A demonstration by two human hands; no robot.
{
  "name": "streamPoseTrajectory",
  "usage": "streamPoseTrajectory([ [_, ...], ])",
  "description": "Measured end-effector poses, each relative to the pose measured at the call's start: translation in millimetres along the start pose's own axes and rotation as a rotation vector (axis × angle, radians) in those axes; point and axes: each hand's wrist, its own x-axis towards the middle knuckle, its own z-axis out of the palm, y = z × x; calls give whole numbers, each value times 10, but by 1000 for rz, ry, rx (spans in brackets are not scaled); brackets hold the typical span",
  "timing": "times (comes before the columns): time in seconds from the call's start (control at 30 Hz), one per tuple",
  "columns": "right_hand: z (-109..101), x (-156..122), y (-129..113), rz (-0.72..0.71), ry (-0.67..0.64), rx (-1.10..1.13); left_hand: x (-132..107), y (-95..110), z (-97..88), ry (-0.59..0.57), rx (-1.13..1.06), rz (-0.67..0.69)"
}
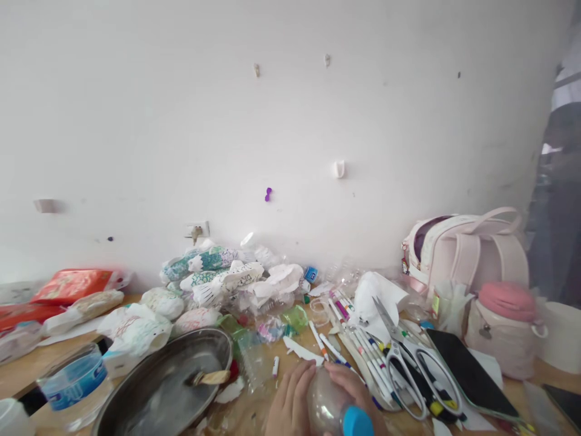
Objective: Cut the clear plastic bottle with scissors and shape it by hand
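"What are the hands on?"

"Both grasp a clear, rounded plastic bottle (pixel 327 395) with a round blue cap (pixel 357 421), at the lower edge of the view. The left hand (pixel 290 396) curls around its left side, the right hand (pixel 356 389) around its right, and the cap points back toward the person. Whether the bottle touches the brown wooden table (pixel 254 401), I can't tell"

"How much room to the left?"

"A patch of wood shows between the left hand and a round, dark metal basin (pixel 149 396), with a torn white paper scrap (pixel 230 392) near the rim. A brush with a pale wooden handle (pixel 212 378) lies at the basin's right side"

"And to the right?"

"Tighter. White marker pens with coloured caps (pixel 370 357) lie in a slanting row near the right hand, and large steel scissors with pale grey loop handles (pixel 396 346) rest over them, blades pointing away. Past the loops, a flat black-screened device (pixel 469 369) lies at a slant"

"Straight ahead?"

"A white marker with an orange end (pixel 318 340) lies just beyond the hands. Farther back, a heap of painted white bundles (pixel 227 275) crowds close to the pale wall (pixel 290 121)"
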Motion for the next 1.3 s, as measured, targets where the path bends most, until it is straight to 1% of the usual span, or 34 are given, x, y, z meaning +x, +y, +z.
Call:
streamPoseTrajectory([
  [0.2, 78, -30, -24, 30, 34, 95, -28, 29, 60, 27, -33, -102],
  [0.27, 89, -48, -37, 62, 43, 121, -36, 63, 73, -11, -105, -139],
  [0.3, 89, -61, -41, 101, 38, 129, -32, 90, 73, -39, -171, -179],
  [0.4, 71, -84, -36, 275, -27, 188, 7, 190, 44, -111, -461, -396],
  [0.47, 50, -61, -33, 386, -89, 290, 35, 236, 17, -132, -631, -512],
  [0.57, 7, 49, -50, 470, -147, 513, 51, 234, 13, -179, -873, -579],
  [0.67, -51, 186, -69, 537, -205, 710, 55, 210, 73, -216, -1189, -645],
  [0.73, -78, 238, -60, 614, -247, 767, 74, 215, 124, -216, -1436, -755],
  [0.77, -80, 246, -48, 649, -238, 777, 90, 222, 145, -215, -1539, -817],
  [0.8, -72, 243, -33, 672, -199, 776, 108, 229, 160, -215, -1612, -869],
  [0.83, -55, 231, -16, 681, -137, 762, 127, 234, 169, -222, -1651, -896],
  [0.9, -6, 195, 11, 665, -1, 707, 159, 236, 172, -227, -1642, -898],
  [0.97, 42, 165, 21, 631, 65, 645, 181, 234, 159, -240, -1591, -894],
  [1.03, 71, 148, 19, 581, 73, 603, 193, 238, 136, -249, -1547, -910],
  [1.13, 85, 124, 13, 510, 38, 518, 205, 254, 103, -216, -1524, -906],
  [1.2, 93, 96, 16, 503, 17, 478, 202, 260, 95, -191, -1525, -910],
  [1.3, 117, 54, 14, 541, 32, 512, 174, 256, 110, -191, -1523, -975],
])
